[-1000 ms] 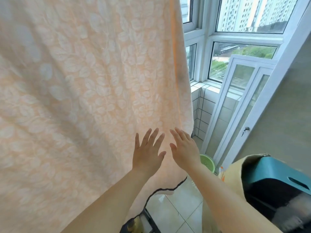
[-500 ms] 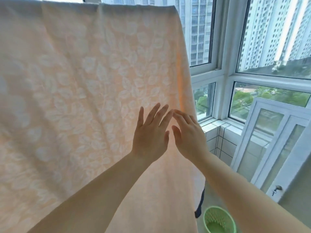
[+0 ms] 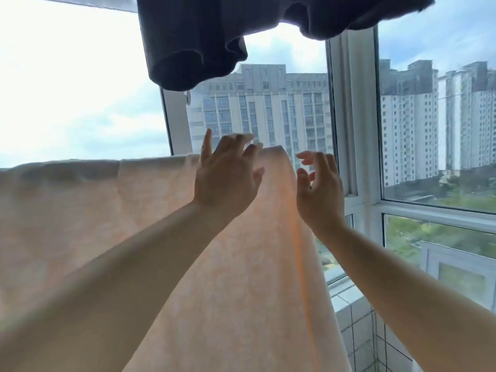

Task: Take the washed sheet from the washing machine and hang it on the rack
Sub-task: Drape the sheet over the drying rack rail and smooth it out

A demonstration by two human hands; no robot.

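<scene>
Already hung: sheet [image 3: 134, 237], draped across left and centre of frame. Left hand [image 3: 225, 175] and right hand [image 3: 319, 189], fingers loose, holding nothing, at its upper right corner. Next, likely: straighten that corner.

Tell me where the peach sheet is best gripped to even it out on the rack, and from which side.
Probably the top right corner of the peach sheet, where it folds over the rack. It stands free beside the vertical hem, so the right hand, open just beside it, could pinch it from the right; the left hand is at the top edge.
</scene>
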